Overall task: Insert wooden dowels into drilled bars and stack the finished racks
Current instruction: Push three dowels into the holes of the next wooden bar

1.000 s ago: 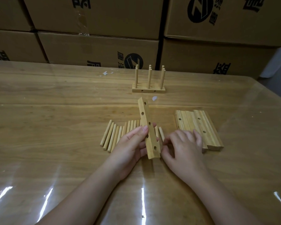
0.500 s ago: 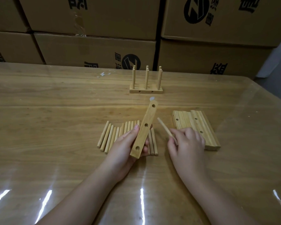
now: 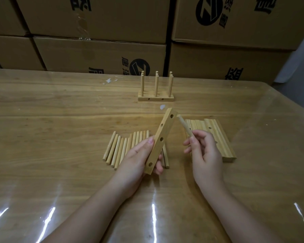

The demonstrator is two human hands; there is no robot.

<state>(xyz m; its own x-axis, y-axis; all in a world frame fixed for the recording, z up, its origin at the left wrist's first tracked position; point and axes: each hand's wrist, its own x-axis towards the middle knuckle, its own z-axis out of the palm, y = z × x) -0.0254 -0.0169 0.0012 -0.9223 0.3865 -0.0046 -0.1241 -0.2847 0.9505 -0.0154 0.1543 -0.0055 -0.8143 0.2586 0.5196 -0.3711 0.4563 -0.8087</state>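
My left hand (image 3: 139,158) grips a drilled wooden bar (image 3: 161,139) by its lower half and holds it tilted above the table, several holes facing right. My right hand (image 3: 204,155) pinches a single dowel (image 3: 185,128) whose tip points up-left, just beside the bar's top hole. Several loose dowels (image 3: 123,148) lie in a row on the table under my left hand. A pile of drilled bars (image 3: 218,134) lies flat to the right, partly behind my right hand. The finished racks (image 3: 156,92), their dowels upright, stand at the back centre.
The wooden table (image 3: 51,120) carries a shiny clear cover with glare near its front edge. Stacked cardboard boxes (image 3: 98,50) form a wall behind it. A small white scrap (image 3: 162,107) lies in front of the racks. The table's right edge (image 3: 291,109) runs diagonally.
My left hand tilted the bar from leaning left to leaning right. My right hand picked a dowel off the table and brought its tip up to the bar's top hole.
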